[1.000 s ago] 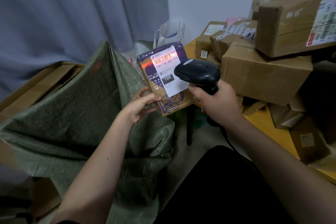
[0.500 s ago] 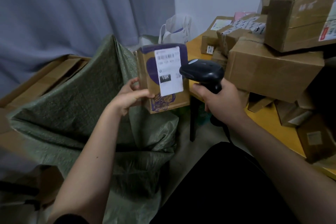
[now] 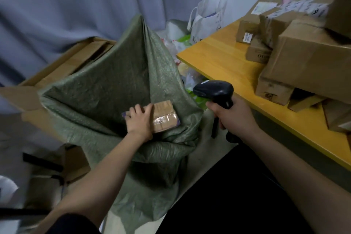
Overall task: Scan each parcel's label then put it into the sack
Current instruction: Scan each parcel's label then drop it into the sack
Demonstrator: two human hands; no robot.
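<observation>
Taped cardboard parcel (image 3: 164,116), gripped by left hand (image 3: 139,120), now lowered into crinkly woven green sack (image 3: 106,89); glossy black scanner (image 3: 213,91) clenched in right hand (image 3: 232,115).

We can't see the label side of the parcel (image 3: 164,116); it's turned away, and the left hand (image 3: 140,121) covers its near end. How deep the sack (image 3: 106,89) goes is lost in its folds. The scanner (image 3: 214,91) handle is buried in the right hand (image 3: 233,115). Print on the box labels (image 3: 247,37) on the desk (image 3: 224,59) is too small and smeared to read, and the box stack (image 3: 311,59) runs off the right edge. The lower left corner is just blur.
</observation>
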